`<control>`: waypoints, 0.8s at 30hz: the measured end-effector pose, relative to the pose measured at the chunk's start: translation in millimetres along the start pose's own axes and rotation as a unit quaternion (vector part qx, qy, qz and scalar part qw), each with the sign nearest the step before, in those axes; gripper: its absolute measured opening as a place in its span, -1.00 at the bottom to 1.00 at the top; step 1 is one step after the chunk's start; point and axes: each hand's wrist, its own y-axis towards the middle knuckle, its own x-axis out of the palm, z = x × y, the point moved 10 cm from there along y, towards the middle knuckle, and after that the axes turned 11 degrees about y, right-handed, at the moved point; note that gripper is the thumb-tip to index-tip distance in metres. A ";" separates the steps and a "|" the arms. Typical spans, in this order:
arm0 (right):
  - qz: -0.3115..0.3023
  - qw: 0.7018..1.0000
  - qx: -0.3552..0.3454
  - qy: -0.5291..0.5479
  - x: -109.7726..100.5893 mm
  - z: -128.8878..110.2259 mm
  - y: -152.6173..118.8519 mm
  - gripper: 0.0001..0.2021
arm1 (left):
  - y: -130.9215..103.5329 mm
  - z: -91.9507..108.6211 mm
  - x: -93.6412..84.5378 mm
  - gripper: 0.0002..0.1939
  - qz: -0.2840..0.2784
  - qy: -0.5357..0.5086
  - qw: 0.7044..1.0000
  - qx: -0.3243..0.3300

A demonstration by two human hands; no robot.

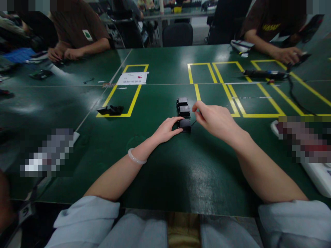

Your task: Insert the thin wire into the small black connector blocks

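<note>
Three small black box-shaped parts stand in a row on the green table, running away from me: the nearest box [184, 124], a middle box [184, 109] and a far box [182, 101]. My left hand [167, 130] grips the nearest box from its left side, thumb at the near edge and fingertips at the far edge. Right of the boxes, my right hand [214, 119] is pinched closed. A thin dark rod or wire [193, 123] runs from its fingers to the nearest box's right side; its kind is unclear.
Black parts [110, 110] lie at left by a yellow-taped outline, with a white paper [133, 78] behind. A corded black pen-shaped tool [266, 74] lies at back right. Pixelated devices flank my arms. Two people sit opposite, one hand [289, 55] on a dark object.
</note>
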 end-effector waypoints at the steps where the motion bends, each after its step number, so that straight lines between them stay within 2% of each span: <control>1: 0.005 1.000 -0.004 0.009 -0.8 -0.7 -0.4 -0.69 | -0.1 0.1 0.0 -0.51 0.000 -0.001 1.000 0.000; 24: 0.002 1.000 -0.011 0.029 -0.1 -1.8 -0.4 -0.70 | 0.5 0.8 0.1 -0.50 0.000 -0.004 1.000 0.000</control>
